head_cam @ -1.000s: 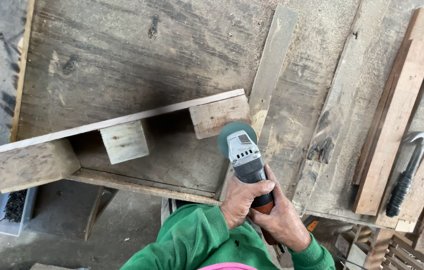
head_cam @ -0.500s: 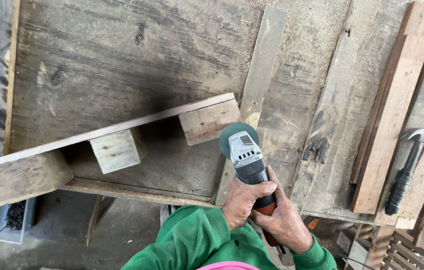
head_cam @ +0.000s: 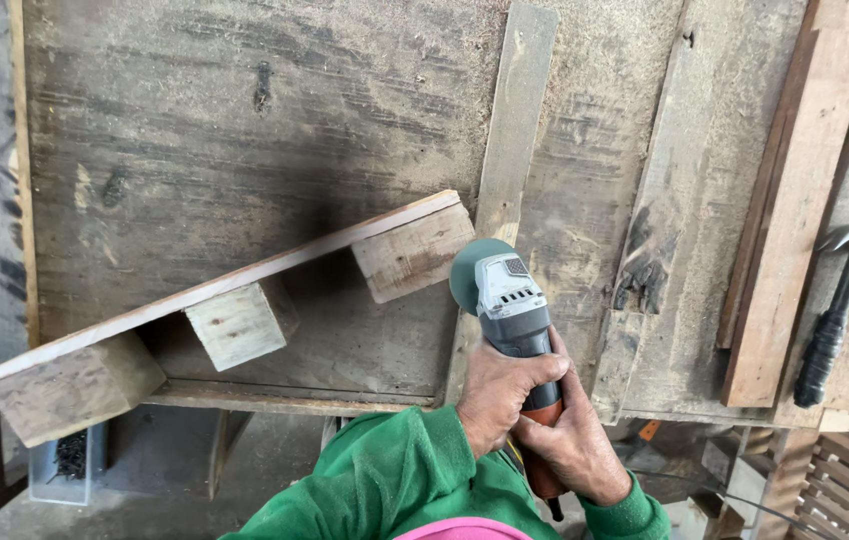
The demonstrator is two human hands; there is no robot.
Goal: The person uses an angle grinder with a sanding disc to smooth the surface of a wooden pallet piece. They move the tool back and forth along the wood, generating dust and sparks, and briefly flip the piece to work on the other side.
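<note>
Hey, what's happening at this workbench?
A person in a green sleeve grips a grey angle grinder with both the left hand and right hand, its disc beside the end block of a pale wooden plank-and-block piece lying on the dusty wooden bench. A black-handled claw hammer lies off right.

A grey angle grinder [head_cam: 509,305] with a green disc sits at lower centre of the frame, nose pointing up, disc just beside the pallet piece's [head_cam: 234,310] end block
</note>
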